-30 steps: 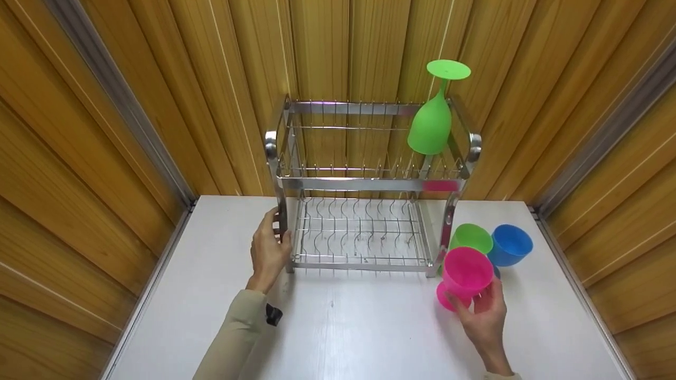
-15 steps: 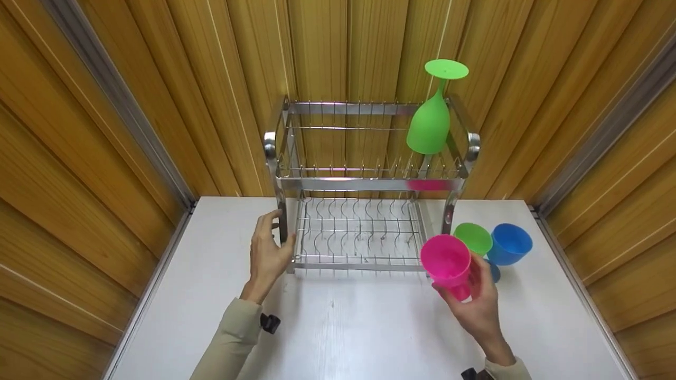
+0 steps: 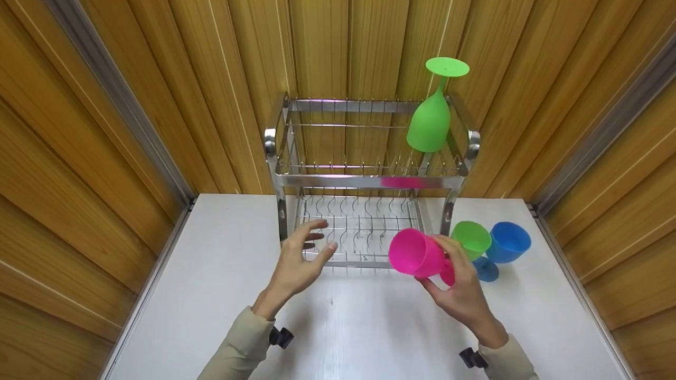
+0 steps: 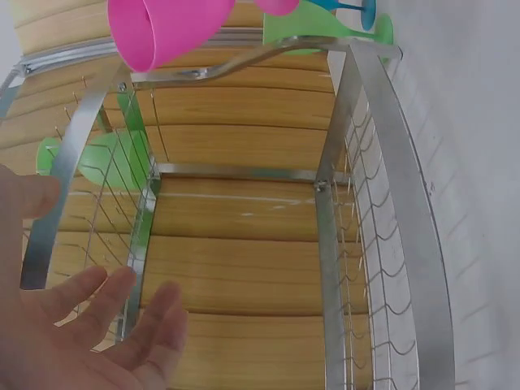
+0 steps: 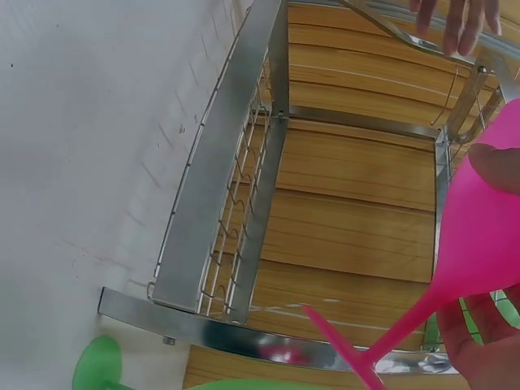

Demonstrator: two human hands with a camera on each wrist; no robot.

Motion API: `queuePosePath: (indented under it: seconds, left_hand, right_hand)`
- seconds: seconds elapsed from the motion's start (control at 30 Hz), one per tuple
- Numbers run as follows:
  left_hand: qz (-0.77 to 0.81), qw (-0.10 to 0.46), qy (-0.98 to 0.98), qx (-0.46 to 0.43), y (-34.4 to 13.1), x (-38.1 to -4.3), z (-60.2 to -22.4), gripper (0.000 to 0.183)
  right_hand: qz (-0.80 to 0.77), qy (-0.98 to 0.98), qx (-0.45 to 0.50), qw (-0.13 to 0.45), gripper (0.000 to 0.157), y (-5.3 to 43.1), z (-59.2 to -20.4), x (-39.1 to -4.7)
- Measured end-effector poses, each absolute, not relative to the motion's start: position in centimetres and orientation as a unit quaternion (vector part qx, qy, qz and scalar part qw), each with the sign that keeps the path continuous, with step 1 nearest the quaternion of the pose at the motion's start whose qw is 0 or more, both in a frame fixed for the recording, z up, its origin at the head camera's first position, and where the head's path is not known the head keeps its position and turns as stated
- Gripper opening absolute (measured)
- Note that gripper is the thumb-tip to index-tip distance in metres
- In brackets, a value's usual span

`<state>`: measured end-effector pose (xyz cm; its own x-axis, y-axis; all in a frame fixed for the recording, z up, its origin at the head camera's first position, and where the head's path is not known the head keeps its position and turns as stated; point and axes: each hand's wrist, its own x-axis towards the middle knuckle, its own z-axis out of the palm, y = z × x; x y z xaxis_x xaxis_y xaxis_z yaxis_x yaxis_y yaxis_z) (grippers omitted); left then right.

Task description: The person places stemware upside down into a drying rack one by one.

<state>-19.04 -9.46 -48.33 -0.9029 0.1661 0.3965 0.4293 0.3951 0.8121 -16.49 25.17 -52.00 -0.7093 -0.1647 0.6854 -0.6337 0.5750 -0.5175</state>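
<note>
A pink plastic goblet [image 3: 414, 253] is gripped by my right hand [image 3: 460, 287], tilted so its mouth faces left and toward the camera. In the right wrist view the fingers and thumb wrap the goblet's bowl [image 5: 487, 219], with the stem running down to the left. My left hand [image 3: 296, 261] holds nothing; its fingers are spread and loosely bent in front of the two-tier metal dish rack [image 3: 364, 182]. On the rack's upper tier a green goblet [image 3: 430, 124] stands upside down at the right end.
Right of the rack, a second green goblet [image 3: 471, 238] and a blue goblet [image 3: 509, 243] stand upright on the white table [image 3: 348, 338]. Wood-patterned panels [image 3: 364, 47] enclose the back and both sides.
The pink goblet has been lifted off the table and carried left, tipping leftward. My left hand has left the rack's left post and moved right, toward the goblet.
</note>
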Motion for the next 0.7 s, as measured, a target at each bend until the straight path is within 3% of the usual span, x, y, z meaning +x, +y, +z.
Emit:
queuePosePath:
  seconds: [0.37, 0.7]
  left_hand:
    - [-0.523, 0.063, -0.814, -0.245, -6.4, -18.2, -48.1, 0.069]
    - [-0.533, 0.039, -0.800, -0.272, -5.0, -18.6, -49.4, 0.083]
  right_hand:
    - [0.261, -0.867, 0.274, 0.324, 0.098, 23.5, -50.7, -17.3]
    - [0.176, -0.869, 0.314, 0.339, 0.098, 21.8, -50.1, -17.4]
